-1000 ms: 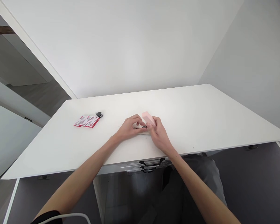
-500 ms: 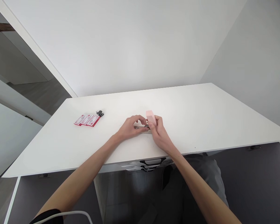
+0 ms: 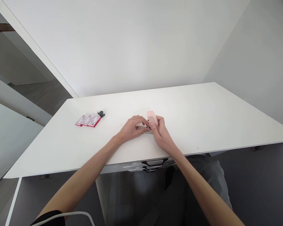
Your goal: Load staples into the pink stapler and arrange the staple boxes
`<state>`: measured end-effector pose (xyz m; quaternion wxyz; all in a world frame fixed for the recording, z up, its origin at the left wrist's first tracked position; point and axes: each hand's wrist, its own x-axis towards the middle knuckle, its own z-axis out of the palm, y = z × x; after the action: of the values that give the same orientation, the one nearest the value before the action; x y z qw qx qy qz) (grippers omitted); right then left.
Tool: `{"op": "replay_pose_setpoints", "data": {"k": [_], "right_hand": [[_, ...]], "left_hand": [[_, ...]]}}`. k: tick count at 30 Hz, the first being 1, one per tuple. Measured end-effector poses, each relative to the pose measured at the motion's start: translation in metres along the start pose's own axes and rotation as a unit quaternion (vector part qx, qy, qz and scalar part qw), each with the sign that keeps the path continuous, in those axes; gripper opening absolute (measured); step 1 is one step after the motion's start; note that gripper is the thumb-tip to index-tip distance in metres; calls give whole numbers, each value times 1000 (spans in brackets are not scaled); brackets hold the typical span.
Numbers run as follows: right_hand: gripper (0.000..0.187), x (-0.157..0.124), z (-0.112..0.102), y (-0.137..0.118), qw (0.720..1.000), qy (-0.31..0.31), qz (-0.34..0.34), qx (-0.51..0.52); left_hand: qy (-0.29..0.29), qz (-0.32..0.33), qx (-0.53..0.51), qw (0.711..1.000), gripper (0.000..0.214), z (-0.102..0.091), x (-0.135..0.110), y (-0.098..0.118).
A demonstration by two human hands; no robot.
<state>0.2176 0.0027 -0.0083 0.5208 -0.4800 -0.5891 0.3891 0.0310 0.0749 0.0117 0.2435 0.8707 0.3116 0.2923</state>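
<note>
My right hand point(image 3: 162, 133) is closed around a pink block-like object point(image 3: 152, 117), held upright and leaning slightly over the white tabletop point(image 3: 193, 116). Just left of it, my left hand point(image 3: 129, 129) curves with thumb and fingertips pinched together on a small dark metal piece point(image 3: 148, 127), against the base of the pink object. Between the left thumb and forefinger, small shiny metal bits point(image 3: 138, 127) show. They lie over a pale flat piece point(image 3: 148, 132), mostly covered by the hands; whether it is a box or a tray I cannot tell.
Three red-and-white small boxes point(image 3: 94, 121) lie overlapping on the left of the table, with small black items point(image 3: 101, 113) at their far corner. Below the front edge are black drawer handles point(image 3: 154, 163). A white cable point(image 3: 73, 213) crosses my left arm.
My left fingers have closed a little lower over the metal bits. The right hand and pink object stay almost in place.
</note>
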Motion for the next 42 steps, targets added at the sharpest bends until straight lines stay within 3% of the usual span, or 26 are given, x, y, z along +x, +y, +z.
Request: {"op": "replay_pose_setpoints", "data": {"k": [18, 29, 42], "right_hand": [[40, -2, -2, -6, 1000, -13, -9, -3], [38, -2, -6, -4, 998, -46, -30, 19], [43, -2, -6, -3, 997, -58, -26, 36]], "left_hand": [[-16, -17, -3, 1000, 17, -5, -1, 5], [-112, -62, -94, 987, 24, -19, 0, 16], [-111, -24, -129, 985, 24, -16, 2, 13]]}}
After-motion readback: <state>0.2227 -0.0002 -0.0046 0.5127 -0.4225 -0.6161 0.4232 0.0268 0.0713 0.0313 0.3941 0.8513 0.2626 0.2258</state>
